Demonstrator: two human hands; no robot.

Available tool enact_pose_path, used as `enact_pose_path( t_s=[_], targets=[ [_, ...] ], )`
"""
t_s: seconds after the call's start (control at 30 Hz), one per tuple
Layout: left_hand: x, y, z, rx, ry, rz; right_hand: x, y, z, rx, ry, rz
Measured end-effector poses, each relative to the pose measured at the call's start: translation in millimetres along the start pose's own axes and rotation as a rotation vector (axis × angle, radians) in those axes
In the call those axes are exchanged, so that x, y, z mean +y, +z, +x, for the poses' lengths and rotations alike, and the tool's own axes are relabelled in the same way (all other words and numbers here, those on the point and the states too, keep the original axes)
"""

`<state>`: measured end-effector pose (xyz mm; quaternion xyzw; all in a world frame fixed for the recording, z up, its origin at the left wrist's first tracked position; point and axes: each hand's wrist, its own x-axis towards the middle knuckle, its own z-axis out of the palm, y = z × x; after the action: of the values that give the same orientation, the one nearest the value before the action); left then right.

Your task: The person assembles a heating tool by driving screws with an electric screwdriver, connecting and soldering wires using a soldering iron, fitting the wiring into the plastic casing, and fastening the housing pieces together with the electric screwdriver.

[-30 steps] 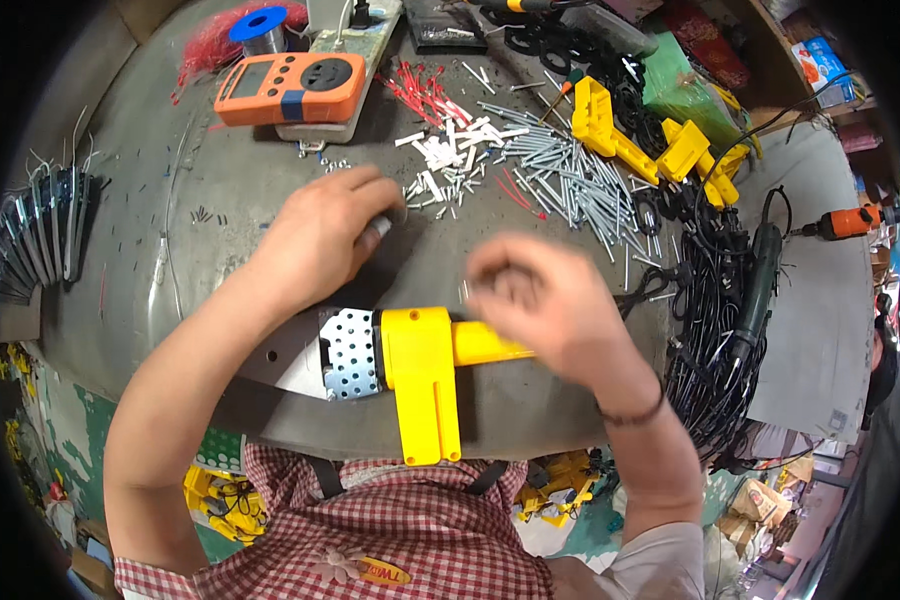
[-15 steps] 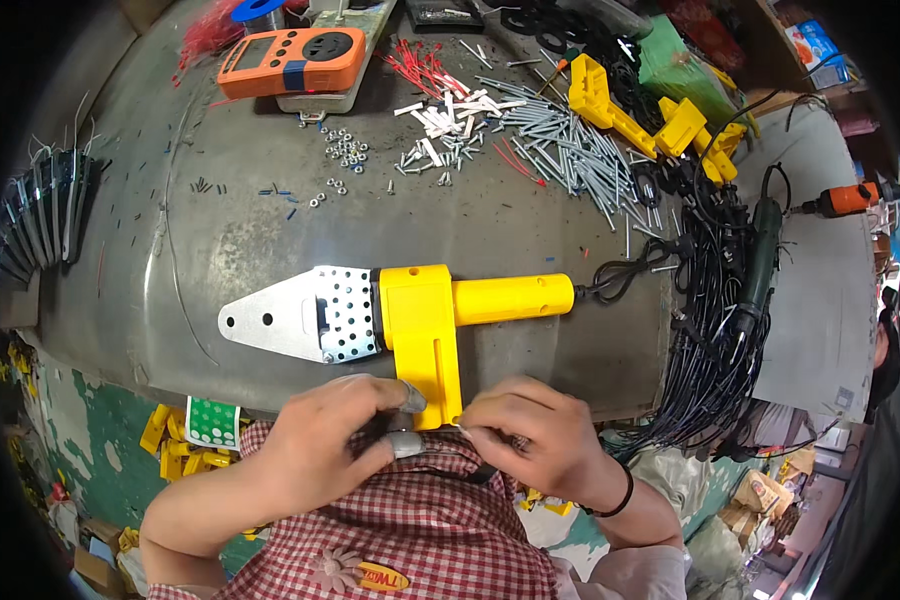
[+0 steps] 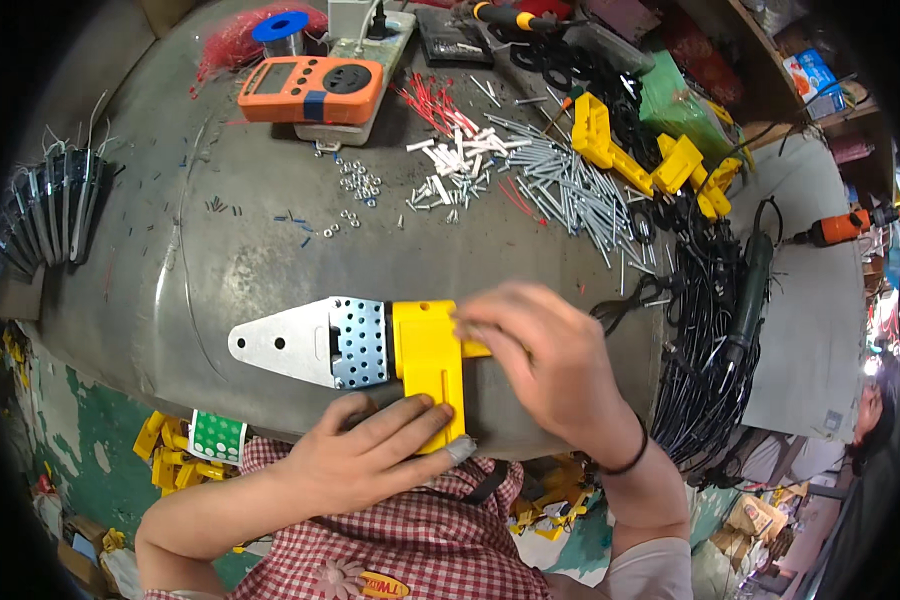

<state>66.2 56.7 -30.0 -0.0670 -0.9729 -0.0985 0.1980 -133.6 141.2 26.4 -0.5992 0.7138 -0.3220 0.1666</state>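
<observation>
A yellow plastic tool [image 3: 425,350] with a flat perforated metal blade [image 3: 305,342] lies on the grey table [image 3: 250,240] near its front edge. My left hand [image 3: 365,450] grips the lower stem of the yellow body, with a small grey part at the fingertips. My right hand [image 3: 545,360] covers and holds the tool's yellow handle on the right side.
An orange meter [image 3: 310,88] sits on a white power strip at the back. Loose screws and white plugs [image 3: 460,160], a pile of long nails [image 3: 570,190], yellow tool shells [image 3: 650,155] and black cables [image 3: 710,330] fill the right. Metal blades [image 3: 50,210] lie at the left.
Both hands have come up from my lap to the yellow tool. The left now holds its stem, and the right has closed over its handle.
</observation>
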Motion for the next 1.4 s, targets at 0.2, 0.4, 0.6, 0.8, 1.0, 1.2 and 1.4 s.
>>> enact_pose_path(
  t_s=[0.2, 0.4, 0.6, 0.8, 1.0, 1.2, 1.4],
  targets=[
    [-15, -2, 20, 0.046, -0.089, -0.202, 22, 21, 42, -0.122, -0.166, -0.043],
    [-50, -5, 52, 0.173, -0.493, -0.372, 14, 5, 30, -0.182, 0.152, 0.103],
    [-61, -13, 61, -0.032, -0.293, -0.358, 64, 19, 80, -0.001, -0.281, -0.393],
    [-124, 1, 92, -0.044, -0.213, -0.151, 80, 23, 86, 0.114, -0.202, -0.375],
    [-137, 5, 93, -0.227, -0.203, -0.106, 54, -32, 9, 0.110, 0.136, 0.078],
    [-74, 12, 141, -0.337, -0.506, -1.101, 49, -12, -56, 0.255, 0.064, -0.139],
    [-63, 30, 160, -0.416, -0.391, -0.829, 58, 23, -76, 0.470, -0.039, -0.293]
  ],
)
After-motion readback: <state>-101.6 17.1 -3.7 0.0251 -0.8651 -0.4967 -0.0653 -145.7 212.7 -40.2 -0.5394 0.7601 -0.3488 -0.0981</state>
